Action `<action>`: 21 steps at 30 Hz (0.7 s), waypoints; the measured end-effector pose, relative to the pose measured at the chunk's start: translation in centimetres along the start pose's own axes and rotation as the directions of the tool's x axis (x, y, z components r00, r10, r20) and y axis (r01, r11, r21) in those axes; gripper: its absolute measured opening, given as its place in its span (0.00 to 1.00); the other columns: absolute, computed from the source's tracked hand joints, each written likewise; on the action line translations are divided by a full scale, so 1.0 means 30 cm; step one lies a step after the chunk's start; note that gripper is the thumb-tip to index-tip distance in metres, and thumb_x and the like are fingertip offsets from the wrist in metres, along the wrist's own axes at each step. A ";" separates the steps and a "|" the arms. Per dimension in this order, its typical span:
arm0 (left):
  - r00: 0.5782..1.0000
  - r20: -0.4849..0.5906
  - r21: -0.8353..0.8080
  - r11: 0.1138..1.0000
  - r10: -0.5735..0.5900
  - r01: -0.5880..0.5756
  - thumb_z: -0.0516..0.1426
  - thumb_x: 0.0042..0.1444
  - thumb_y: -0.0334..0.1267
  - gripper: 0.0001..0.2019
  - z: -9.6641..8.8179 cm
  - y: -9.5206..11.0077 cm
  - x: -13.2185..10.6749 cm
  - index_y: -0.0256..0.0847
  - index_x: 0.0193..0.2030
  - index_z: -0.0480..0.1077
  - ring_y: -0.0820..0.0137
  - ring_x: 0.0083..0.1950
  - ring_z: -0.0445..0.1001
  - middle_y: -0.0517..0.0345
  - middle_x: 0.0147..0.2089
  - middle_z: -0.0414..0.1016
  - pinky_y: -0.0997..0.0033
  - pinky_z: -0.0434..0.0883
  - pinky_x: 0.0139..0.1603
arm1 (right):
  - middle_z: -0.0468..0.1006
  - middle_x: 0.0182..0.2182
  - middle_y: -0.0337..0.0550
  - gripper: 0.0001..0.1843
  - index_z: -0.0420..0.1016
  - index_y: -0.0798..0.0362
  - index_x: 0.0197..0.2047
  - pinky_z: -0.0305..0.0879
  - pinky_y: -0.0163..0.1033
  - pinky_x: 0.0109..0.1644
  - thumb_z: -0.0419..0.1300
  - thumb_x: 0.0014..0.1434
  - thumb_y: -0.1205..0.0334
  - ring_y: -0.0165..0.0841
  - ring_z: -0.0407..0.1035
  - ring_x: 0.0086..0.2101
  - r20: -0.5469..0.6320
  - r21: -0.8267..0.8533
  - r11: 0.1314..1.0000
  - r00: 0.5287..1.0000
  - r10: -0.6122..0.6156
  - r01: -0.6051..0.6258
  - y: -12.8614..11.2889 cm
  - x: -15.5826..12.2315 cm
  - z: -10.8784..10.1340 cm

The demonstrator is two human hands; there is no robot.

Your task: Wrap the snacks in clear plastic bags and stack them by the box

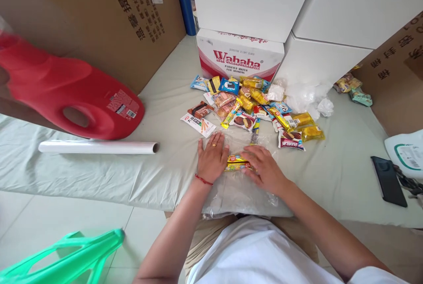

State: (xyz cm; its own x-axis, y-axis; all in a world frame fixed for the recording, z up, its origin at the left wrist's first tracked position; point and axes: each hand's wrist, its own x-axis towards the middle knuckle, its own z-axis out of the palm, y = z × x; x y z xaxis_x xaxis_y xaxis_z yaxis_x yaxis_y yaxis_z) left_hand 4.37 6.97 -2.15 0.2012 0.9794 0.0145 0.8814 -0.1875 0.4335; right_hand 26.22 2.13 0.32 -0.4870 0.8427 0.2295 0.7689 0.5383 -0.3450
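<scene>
Two yellow snack packets (235,166) lie side by side on a sheet of clear plastic film (231,191) near the table's front edge. My left hand (213,156), with a red cord at the wrist, is flat on the film with its fingers stretched out, its thumb side against the packets' left end. My right hand (266,169) curves over their right end, fingers at the far side and thumb at the near side. That end is partly hidden by my right fingers. Beyond my hands is a pile of wrapped snacks, including a chocolate pie packet (243,121).
A white film roll (99,147) and a large red jug (66,94) lie on the left. Behind the snacks stands a Wahaha water box (239,57), with crumpled clear plastic (309,96) beside it. A phone (389,181) lies at the right. A green stool (72,253) stands below.
</scene>
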 end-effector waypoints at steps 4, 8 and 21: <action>1.000 -0.011 -0.016 1.000 -0.003 0.003 0.37 0.73 0.43 0.27 0.009 -0.013 0.002 0.43 0.73 0.60 0.60 0.78 0.55 0.52 0.76 0.59 0.34 0.45 0.77 | 0.78 0.48 0.53 0.17 0.77 0.52 0.54 0.67 0.53 0.56 0.51 0.71 0.57 0.46 0.69 0.49 -0.364 -0.115 0.923 0.880 0.305 -0.367 0.144 0.018 -0.105; 1.000 -0.014 -0.050 0.999 -0.013 0.012 0.35 0.74 0.44 0.27 0.020 -0.024 0.005 0.45 0.72 0.61 0.61 0.78 0.55 0.53 0.75 0.60 0.36 0.44 0.78 | 0.76 0.52 0.59 0.23 0.74 0.58 0.61 0.64 0.55 0.57 0.54 0.69 0.54 0.52 0.66 0.52 -0.349 -0.290 0.736 0.784 0.514 -0.612 0.338 0.118 -0.159; 0.999 -0.031 -0.133 0.991 -0.026 0.022 0.33 0.74 0.45 0.29 0.014 -0.023 -0.002 0.44 0.72 0.62 0.64 0.77 0.56 0.51 0.74 0.62 0.40 0.42 0.79 | 0.79 0.46 0.49 0.17 0.79 0.46 0.56 0.64 0.52 0.53 0.58 0.68 0.50 0.45 0.67 0.47 -0.132 0.082 0.984 0.977 0.167 -0.157 0.130 0.068 -0.195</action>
State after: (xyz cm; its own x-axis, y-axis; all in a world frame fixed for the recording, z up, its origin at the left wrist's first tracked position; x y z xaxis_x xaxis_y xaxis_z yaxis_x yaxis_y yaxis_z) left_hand 3.93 7.01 -2.83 0.1645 0.9859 0.0309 0.8212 -0.1543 0.5495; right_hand 30.64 5.91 4.76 -0.2924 0.9122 0.2869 0.7994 0.3978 -0.4502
